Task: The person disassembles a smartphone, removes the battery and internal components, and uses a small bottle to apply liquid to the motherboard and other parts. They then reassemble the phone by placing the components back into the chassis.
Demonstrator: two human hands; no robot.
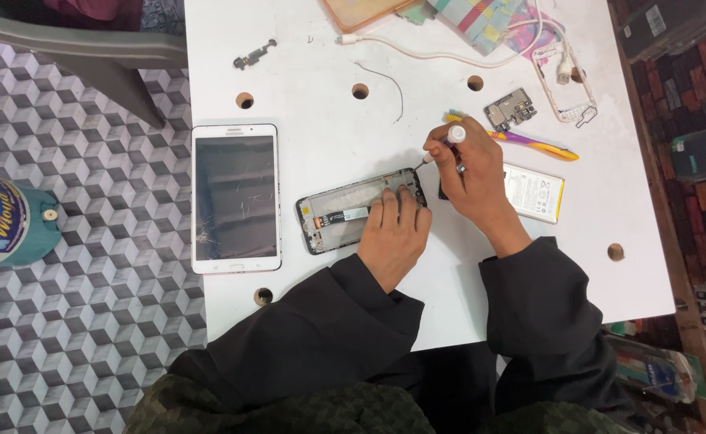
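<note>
Pinching a screwdriver (pixel 441 146) tip-down-left, right hand (pixel 469 177) works while flat left hand (pixel 395 233) pins the crosswise opened phone (pixel 345 213).

Dark tablet screen (pixel 236 198) left of white-labelled battery (pixel 535 192).

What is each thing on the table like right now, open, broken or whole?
Phone: opened, back off, insides showing, held flat by left hand.
Screwdriver: gripped in right hand, tip at the phone's top corner.
Tablet: screen dark, cracked near the bottom corner.
Battery: out, lying loose.
Circuit board: removed, lying loose.
</note>
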